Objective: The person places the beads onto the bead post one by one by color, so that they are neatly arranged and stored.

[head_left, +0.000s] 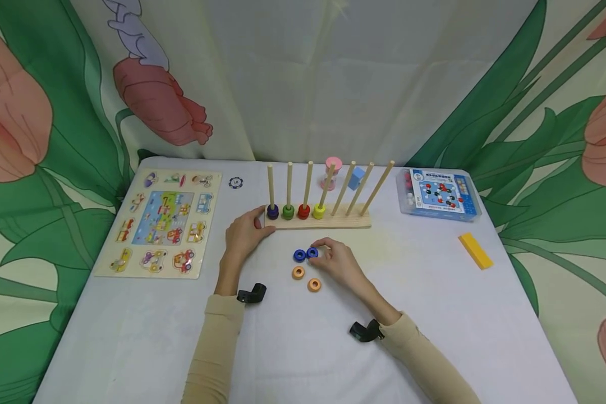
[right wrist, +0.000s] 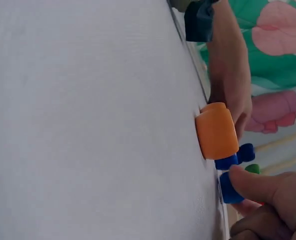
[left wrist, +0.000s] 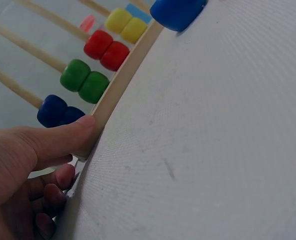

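Observation:
A wooden peg stand holds dark blue beads, green beads, red beads and yellow beads on its four left pegs; three right pegs are bare. At its left end my left hand grips the base, thumb on the front edge. In front of the stand, my right hand pinches a blue ring between thumb and finger, at the cloth. Another blue ring lies just left of it. Two orange rings, one left of the other, lie nearer me.
A picture puzzle board lies left, with a round token beside it. Behind the stand are a pink hourglass-shaped thing and a blue block. At right sit a plastic box and a yellow block.

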### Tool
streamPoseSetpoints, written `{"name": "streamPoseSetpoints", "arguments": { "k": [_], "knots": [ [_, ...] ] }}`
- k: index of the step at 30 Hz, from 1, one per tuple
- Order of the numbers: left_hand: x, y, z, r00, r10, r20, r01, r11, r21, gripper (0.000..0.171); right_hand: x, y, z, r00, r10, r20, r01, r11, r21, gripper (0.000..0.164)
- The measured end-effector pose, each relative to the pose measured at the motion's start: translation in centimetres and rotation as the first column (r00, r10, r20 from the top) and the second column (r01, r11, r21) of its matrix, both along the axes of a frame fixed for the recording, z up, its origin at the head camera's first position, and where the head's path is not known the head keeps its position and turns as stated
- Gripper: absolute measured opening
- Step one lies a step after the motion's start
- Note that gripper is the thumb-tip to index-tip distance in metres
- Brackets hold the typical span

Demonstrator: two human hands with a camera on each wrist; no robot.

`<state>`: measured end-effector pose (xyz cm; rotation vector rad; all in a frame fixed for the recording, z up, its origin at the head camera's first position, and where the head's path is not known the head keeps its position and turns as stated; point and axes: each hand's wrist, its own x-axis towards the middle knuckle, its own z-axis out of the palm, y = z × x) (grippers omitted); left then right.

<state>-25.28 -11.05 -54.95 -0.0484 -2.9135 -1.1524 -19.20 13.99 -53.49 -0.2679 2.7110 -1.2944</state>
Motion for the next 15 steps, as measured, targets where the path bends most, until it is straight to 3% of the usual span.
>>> {"name": "streamPoseSetpoints", "arguments": {
  "k": [3,6,11,15],
  "knots": [
    [-0.1,-0.1,0.1,1.0,0.008,-0.003,-0.008,1.0,-0.005,0.066,0.3,0.2,-0.3,1.0,-0.005,0.011,0.005,1.0,0.021,0.032],
    [-0.1,-0.1,0.0,1.0,0.01,0.004,-0.01,1.0,-0.008,0.067,0.2,0.5,1.3,0.998,-0.024,-0.052,0.025,1.0,0.014,0.032],
    [-0.2,-0.1,-0.3,1.0,0.006,0.005,-0.006,1.0,0.0,0.067,-1.3,1.7,7.8,0.975,-0.105,-0.196,0.095,0.994,-0.063,0.039],
    [-0.2,-0.1,-0.3,1.0,0.008,-0.004,-0.008,1.0,0.008,0.067,-3.0,2.9,12.9,0.913,-0.191,-0.36,0.149,0.979,-0.14,0.043]
  ]
}}
